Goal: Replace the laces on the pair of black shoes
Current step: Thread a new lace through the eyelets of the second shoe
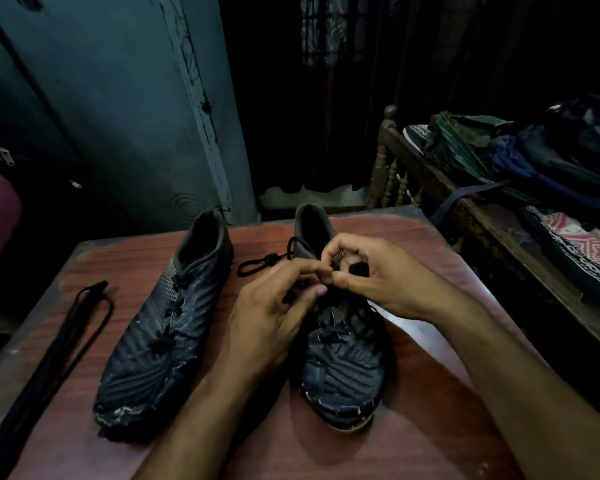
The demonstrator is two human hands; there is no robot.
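2 black shoes stand on the reddish wooden surface (413, 427), toes toward the camera. At the far left lies a bundle of spare black laces (80, 313), well apart from the hands. Just right of it sits the left shoe (163, 341), laced and untouched. The left hand (274, 313) has its fingers curled, its grip pinching the lace (267, 261) above the right shoe (343, 368); a loop of that lace trails onto the surface between the shoes. The right hand (371, 275) pinches at the shoe's upper eyelets, fingertips touching the left hand's. Further right, a wooden bed (499, 230) carries piled clothes.
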